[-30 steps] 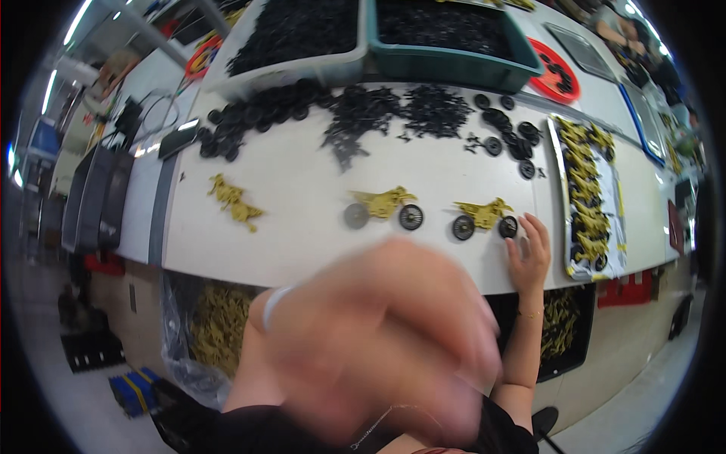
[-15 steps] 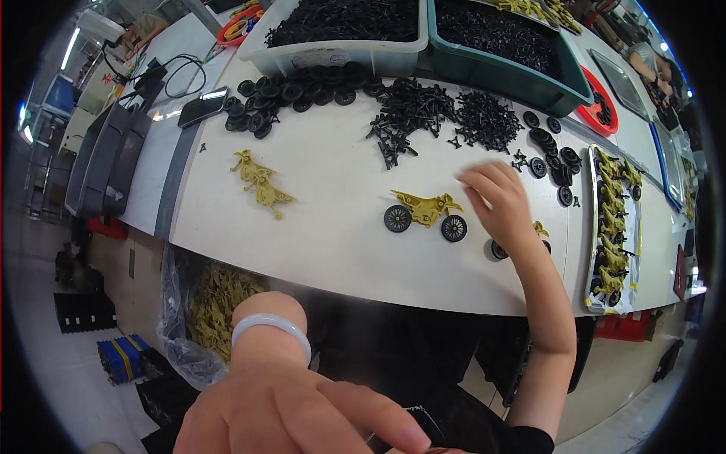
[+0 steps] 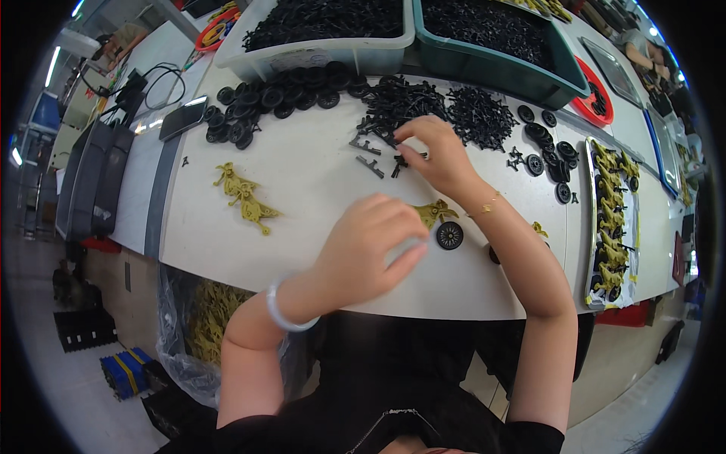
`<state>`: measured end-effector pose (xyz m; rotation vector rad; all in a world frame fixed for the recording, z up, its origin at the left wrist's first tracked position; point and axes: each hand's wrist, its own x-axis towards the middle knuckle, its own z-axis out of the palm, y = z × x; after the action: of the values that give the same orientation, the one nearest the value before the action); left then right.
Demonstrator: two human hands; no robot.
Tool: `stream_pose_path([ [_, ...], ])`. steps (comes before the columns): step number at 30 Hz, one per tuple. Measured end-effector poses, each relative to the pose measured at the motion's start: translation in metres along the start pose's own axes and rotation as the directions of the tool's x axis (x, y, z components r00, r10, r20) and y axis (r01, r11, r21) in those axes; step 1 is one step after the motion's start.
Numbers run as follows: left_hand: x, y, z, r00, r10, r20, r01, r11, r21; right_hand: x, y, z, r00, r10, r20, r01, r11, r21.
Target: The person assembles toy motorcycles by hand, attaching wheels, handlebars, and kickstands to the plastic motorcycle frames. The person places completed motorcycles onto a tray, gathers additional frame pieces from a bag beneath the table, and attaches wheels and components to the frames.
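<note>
My right hand (image 3: 437,155) reaches to the near edge of a pile of black fork-shaped plastic parts (image 3: 404,102). Its thumb and fingers are bent but apart, and I make out nothing held between them. A few loose black parts (image 3: 370,166) lie just left of and below its fingertips. My left hand (image 3: 370,246), slightly blurred and wearing a pale bangle, hovers over the table's front with thumb and fingers apart. Behind it, partly hidden, is a yellow toy motorcycle (image 3: 432,213) with a black spoked front wheel (image 3: 449,235). Another toy motorcycle (image 3: 538,228) is mostly covered by my right forearm.
Yellow motorcycle bodies (image 3: 246,198) lie at left. Black wheels (image 3: 276,97) and small black parts (image 3: 484,117) are heaped before a white bin (image 3: 325,57) and a green bin (image 3: 491,64). At right, a tray (image 3: 592,227) holds several motorcycles. A phone (image 3: 184,119) lies far left.
My right hand has moved left to the black fork parts, and a few now lie apart from the pile. My left hand has risen from the lower edge to above the table.
</note>
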<state>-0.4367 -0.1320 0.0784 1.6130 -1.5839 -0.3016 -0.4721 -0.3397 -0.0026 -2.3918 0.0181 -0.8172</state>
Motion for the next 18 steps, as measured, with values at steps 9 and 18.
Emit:
stream_pose_path([
  [9,-0.001,-0.050,0.053,0.996,-0.017,0.090,-0.015,0.938,0.347,-0.035,-0.027,-0.070,0.778,0.420,0.467,-0.486,0.874,0.024],
  [18,-0.004,-0.051,0.061,0.997,-0.045,0.069,0.021,0.949,0.316,-0.046,-0.013,-0.059,0.697,0.537,0.475,-0.675,0.714,0.184],
])
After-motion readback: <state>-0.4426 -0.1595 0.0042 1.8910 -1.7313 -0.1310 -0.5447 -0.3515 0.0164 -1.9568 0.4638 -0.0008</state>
